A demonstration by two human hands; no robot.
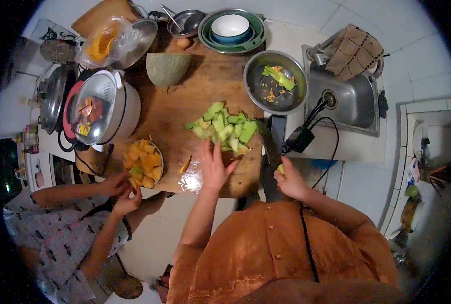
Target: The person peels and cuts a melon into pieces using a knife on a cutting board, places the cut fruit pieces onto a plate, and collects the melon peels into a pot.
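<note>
A pile of green melon peel pieces lies on the wooden board. My left hand is at the near edge of the pile, palm down with fingers spread, its fingertips touching or just short of the closest pieces. To the right, my right hand is closed around the pale handle of a knife. Its dark blade points away from me, beside the pile's right side. A thin orange strip rests left of my left hand. Farther back sits a cut melon half with netted rind.
At left, another person's hands are by a bowl of orange melon chunks. A lidded white pot stands behind. Seeds and peel lie in a metal bowl, near a sink, a phone and a black adapter with cables.
</note>
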